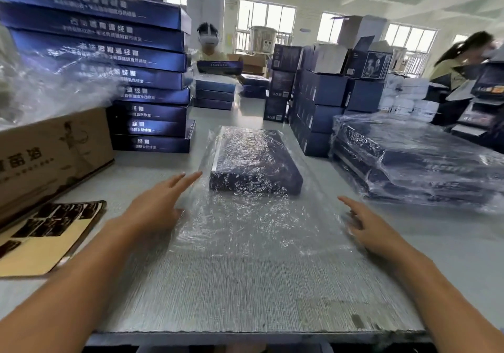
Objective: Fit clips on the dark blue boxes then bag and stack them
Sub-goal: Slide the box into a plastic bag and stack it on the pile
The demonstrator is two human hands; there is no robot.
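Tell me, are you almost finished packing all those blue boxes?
Not nearly. Done: a pile of bagged boxes sits on the right. In hand: one dark blue box lies inside a clear bag on the table, with the left hand and right hand open at the bag's sides. Left: that box needs stacking, and the tall stack of unbagged boxes on the left waits.

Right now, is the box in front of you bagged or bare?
Bagged: crinkled clear plastic bag covers the dark blue box and trails toward the camera.
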